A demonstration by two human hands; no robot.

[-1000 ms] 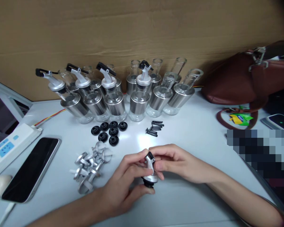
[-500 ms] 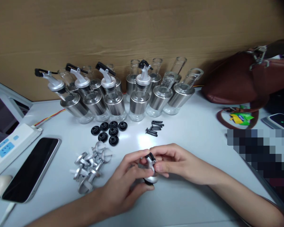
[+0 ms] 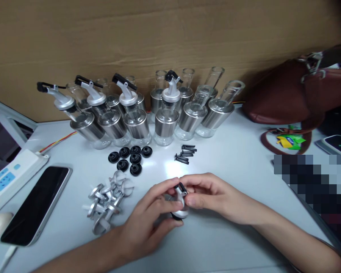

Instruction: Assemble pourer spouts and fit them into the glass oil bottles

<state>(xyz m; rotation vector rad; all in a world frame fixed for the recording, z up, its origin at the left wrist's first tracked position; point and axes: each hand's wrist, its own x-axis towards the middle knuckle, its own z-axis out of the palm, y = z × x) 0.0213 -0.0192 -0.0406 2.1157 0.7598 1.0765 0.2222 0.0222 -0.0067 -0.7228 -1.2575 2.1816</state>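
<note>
Between my hands is a silver pourer spout (image 3: 180,208) with a black flip lever (image 3: 182,187) at its top and a black stopper at its base. Its body is gripped by the fingers and thumb of my left hand (image 3: 147,216). My right hand (image 3: 207,193) pinches the spout near the lever; its far fingers are partly hidden. Loose silver spouts (image 3: 109,201) lie heaped left of my hands. Beyond them are several black stoppers (image 3: 135,158), with several black levers (image 3: 185,153) further right.
Glass bottles with steel sleeves (image 3: 166,123) line the back, several topped with pourers. A phone (image 3: 36,204) and a power strip (image 3: 5,180) lie at left. A brown bag (image 3: 284,93) and a green-yellow packet (image 3: 291,141) are at right. Cardboard (image 3: 170,34) stands behind.
The view has shifted slightly. Both hands keep almost the same hold on the pourer spout, and the loose parts lie as before.
</note>
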